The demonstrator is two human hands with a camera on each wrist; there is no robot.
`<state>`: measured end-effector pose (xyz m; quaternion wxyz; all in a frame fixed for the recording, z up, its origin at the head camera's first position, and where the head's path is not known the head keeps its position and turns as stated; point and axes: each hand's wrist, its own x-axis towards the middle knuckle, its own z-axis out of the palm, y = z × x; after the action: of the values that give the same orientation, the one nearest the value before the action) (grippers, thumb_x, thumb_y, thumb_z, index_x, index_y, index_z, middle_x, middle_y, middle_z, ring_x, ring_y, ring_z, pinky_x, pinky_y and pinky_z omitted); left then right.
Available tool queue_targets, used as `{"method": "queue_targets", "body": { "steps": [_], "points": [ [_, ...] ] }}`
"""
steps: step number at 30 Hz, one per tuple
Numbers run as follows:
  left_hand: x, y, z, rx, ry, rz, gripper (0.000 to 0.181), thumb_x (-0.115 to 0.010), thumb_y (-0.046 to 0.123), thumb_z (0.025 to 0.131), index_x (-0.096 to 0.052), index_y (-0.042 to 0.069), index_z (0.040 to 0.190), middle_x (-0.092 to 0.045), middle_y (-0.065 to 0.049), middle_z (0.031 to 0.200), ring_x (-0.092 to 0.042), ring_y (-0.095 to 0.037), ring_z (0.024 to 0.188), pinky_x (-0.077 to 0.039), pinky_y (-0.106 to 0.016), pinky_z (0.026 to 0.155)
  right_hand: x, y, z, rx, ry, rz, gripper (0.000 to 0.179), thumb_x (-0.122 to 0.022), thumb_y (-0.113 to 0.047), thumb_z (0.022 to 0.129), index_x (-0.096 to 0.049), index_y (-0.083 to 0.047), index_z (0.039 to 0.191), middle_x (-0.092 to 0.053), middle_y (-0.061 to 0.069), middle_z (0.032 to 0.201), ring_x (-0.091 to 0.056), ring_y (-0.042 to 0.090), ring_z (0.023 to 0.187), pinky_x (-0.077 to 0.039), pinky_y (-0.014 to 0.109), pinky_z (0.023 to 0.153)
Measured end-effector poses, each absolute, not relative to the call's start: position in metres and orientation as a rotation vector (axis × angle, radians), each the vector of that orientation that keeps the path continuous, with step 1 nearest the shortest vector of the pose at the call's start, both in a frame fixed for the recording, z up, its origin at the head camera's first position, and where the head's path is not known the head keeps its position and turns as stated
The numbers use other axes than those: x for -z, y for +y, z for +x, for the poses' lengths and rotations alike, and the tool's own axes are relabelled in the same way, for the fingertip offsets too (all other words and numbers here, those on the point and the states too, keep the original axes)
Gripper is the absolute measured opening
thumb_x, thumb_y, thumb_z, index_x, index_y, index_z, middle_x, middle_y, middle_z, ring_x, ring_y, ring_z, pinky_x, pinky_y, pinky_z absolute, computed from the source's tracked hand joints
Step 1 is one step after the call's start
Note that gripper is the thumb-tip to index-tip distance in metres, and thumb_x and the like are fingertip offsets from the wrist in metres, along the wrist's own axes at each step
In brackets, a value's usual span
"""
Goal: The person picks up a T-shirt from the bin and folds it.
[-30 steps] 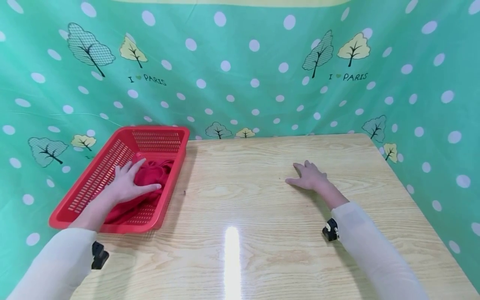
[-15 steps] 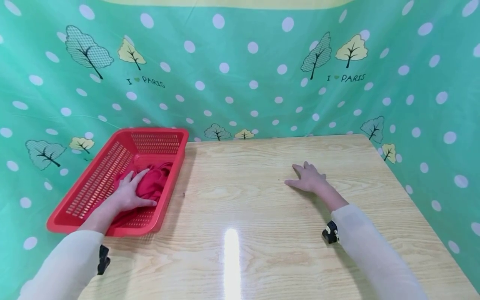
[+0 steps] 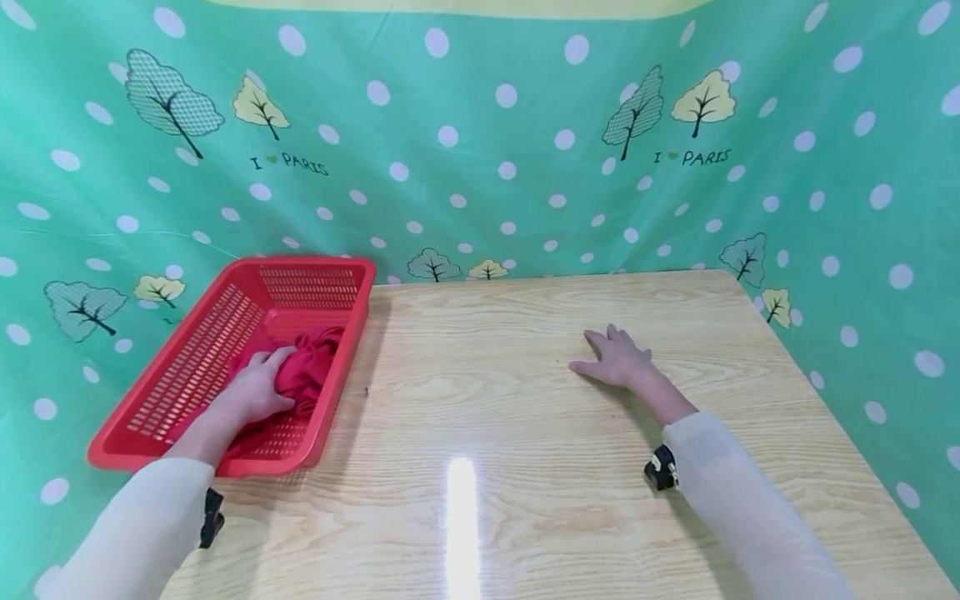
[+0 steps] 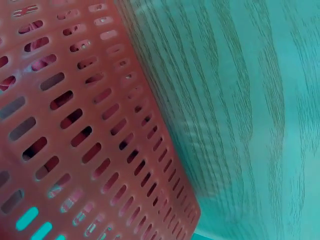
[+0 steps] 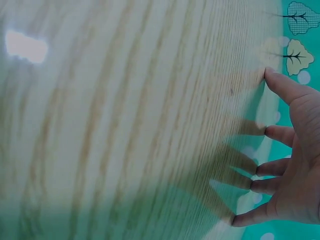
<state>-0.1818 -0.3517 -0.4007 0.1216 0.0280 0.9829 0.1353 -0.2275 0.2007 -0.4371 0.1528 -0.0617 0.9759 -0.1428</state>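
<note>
A red plastic basket with slotted walls stands at the table's left side. Inside lies a crumpled red cloth, bunched toward the basket's right wall. My left hand reaches into the basket and grips the cloth between thumb and curled fingers; the fingertips are sunk in the folds. In the left wrist view the basket's slotted wall hides this hand and most of the cloth. Over on the right, my right hand holds nothing. Its spread fingertips touch the tabletop in the right wrist view, with the hand arched above.
The pale wood-grain table carries a bright strip of reflected light. A green dotted curtain with tree prints hangs behind the table and along both sides.
My left hand has lowered deeper into the basket, and its spread fingers have closed on the red cloth. The right hand has stayed in place on the table.
</note>
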Motion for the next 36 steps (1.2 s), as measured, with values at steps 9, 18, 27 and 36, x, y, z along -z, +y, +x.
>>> {"method": "queue_targets", "body": {
  "steps": [9,18,27,36],
  "points": [
    [0.396,-0.35,-0.184,-0.441,2.827,0.077,0.105,-0.079,0.046,0.068,-0.02,0.0,0.142,-0.025,-0.04,0.129,-0.037,-0.054,0.109,-0.038,-0.066,0.088,0.438,0.201,-0.227,0.403,2.801,-0.173,0.083,-0.048,-0.062,0.086,-0.027,-0.011,0.148,-0.013,0.033,0.15,-0.011,0.051,0.138,-0.015,0.08,0.093],
    [0.399,-0.346,-0.184,-0.426,2.838,0.0,0.1,-0.079,0.041,0.07,-0.02,0.001,0.141,-0.026,-0.038,0.125,-0.041,-0.053,0.102,-0.041,-0.065,0.083,0.441,0.201,-0.229,0.403,2.796,-0.18,0.084,-0.047,-0.064,0.086,-0.026,-0.012,0.148,-0.012,0.032,0.151,-0.01,0.05,0.139,-0.014,0.079,0.095],
    [0.392,-0.351,-0.187,-0.536,2.953,0.009,0.078,-0.069,0.016,0.08,-0.021,0.001,0.14,-0.031,-0.038,0.12,-0.043,-0.05,0.098,-0.041,-0.062,0.08,0.441,0.202,-0.228,0.396,2.805,-0.182,0.084,-0.047,-0.064,0.086,-0.026,-0.012,0.148,-0.012,0.033,0.15,-0.01,0.051,0.138,-0.015,0.08,0.094],
    [0.366,-0.352,-0.183,-0.79,3.1,0.013,0.081,-0.073,0.016,0.078,-0.023,0.0,0.14,-0.035,-0.033,0.123,-0.035,-0.047,0.107,-0.038,-0.062,0.081,0.442,0.202,-0.229,0.394,2.799,-0.185,0.084,-0.047,-0.064,0.086,-0.026,-0.012,0.148,-0.012,0.032,0.151,-0.011,0.05,0.139,-0.016,0.08,0.094]
  ]
}}
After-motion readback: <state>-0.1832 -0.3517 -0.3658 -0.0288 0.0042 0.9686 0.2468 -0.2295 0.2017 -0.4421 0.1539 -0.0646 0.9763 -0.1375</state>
